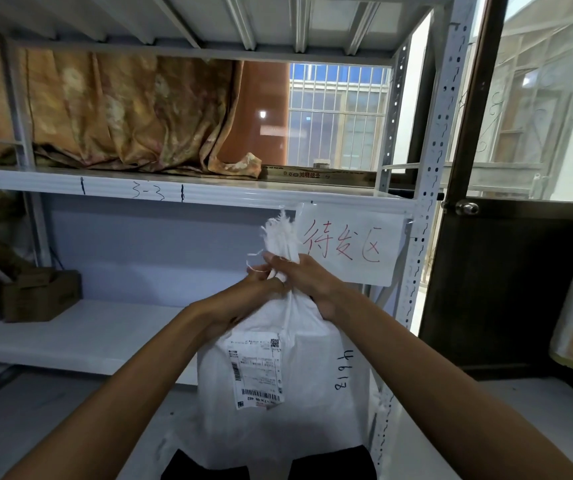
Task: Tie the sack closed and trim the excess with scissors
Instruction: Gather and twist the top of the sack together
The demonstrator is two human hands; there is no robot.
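White woven sack gripped at the neck by both hands

White woven plastic is bunched into a tight neck where the two hands meet, in front of a metal shelving unit. The right hand (307,280) is closed around the gathered neck of the sack (288,386), fingers wrapped across it from the right side. The left hand (261,289) sits just beside it on the left, touching the same neck, its fingers pinched on a thin white string (255,268) that loops out to the left of the bunch. Whether the string already goes round the neck cannot be told. Above the hands the frayed top of the sack (280,233) stands up in a loose tuft.

Below the grip the sack hangs full and upright, near the person, between the forearms. A shipping label (255,370) with barcodes is stuck on its front, and handwritten digits run down its right side.

Behind the sack, a white paper sign (351,242) with red handwritten characters hangs from the edge of the middle shelf (139,188), which carries black pen marks. A brown cardboard box (41,296) sits far left on the lower shelf. Patterned orange cloth (132,112) lies heaped on the shelf above, and a dark door with a round knob (468,207) stands to the right
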